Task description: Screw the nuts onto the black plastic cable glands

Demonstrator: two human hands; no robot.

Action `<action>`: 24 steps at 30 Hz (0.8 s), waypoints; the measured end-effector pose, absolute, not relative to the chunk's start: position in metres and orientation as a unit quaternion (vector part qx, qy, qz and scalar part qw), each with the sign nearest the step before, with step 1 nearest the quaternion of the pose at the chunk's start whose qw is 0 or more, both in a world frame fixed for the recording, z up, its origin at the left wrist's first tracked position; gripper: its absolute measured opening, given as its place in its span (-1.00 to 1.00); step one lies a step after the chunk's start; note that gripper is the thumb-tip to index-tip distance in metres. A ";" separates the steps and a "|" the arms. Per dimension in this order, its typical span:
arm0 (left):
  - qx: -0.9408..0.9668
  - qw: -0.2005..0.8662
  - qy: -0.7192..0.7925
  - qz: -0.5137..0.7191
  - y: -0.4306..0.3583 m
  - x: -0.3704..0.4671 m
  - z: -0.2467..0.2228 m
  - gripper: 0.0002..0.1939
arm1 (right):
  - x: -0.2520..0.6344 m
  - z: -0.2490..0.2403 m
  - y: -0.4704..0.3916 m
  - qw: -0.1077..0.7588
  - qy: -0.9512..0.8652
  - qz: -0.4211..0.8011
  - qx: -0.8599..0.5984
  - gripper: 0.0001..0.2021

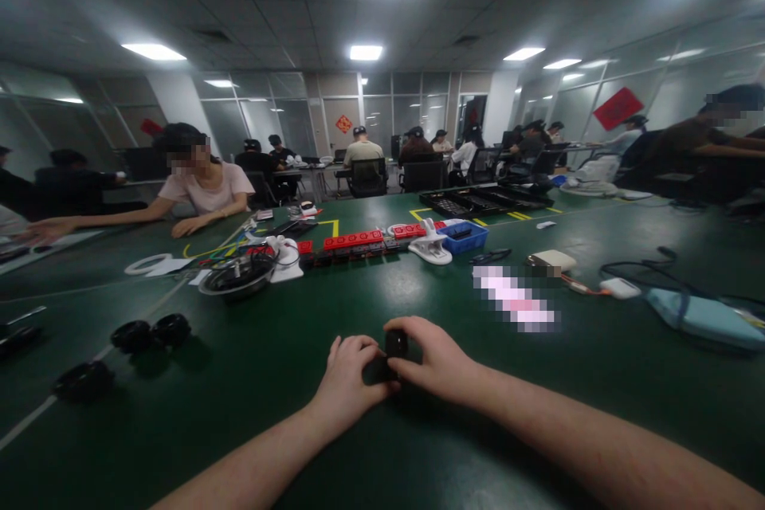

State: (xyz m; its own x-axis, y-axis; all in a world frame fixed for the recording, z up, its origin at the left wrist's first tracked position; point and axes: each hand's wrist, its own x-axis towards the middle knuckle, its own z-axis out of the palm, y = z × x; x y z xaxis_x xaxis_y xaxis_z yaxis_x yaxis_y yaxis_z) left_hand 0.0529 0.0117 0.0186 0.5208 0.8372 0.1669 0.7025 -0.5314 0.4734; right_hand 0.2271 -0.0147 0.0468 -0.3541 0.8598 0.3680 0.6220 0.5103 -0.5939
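Observation:
A small black rounded part (395, 344) is held low over the green table between my two hands. My right hand (439, 360) grips it from the right, with the index finger curled over its top and the thumb below. From the left, my left hand (351, 376) curves its fingers and thumb around the dark lower left side of the same part. The exact kind of the part is hard to make out, since fingers cover much of it. Away to the left lie black ring-shaped parts, one nearer (84, 381) and two side by side (151, 332).
Across the table are a metal bowl (236, 279) with black cables, red blocks (352, 241), a white stand (431, 245) and a blue bin (464, 237). A pixelated phone-like item (514, 299) and a light-blue pouch (705, 319) lie right. A co-worker (206, 187) sits left.

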 end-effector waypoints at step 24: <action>0.842 0.157 0.474 0.206 0.016 0.050 0.009 -0.67 | 0.247 0.023 0.011 0.205 -0.781 0.154 -0.569 -0.69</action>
State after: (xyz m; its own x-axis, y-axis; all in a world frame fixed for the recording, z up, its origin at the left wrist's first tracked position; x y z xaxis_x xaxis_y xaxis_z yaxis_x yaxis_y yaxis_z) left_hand 0.0499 0.0162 0.0086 0.4662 0.8621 0.1986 0.7322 -0.5019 0.4604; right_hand 0.2470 0.0113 0.0230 -0.2678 0.9526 0.1441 0.8262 0.3040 -0.4743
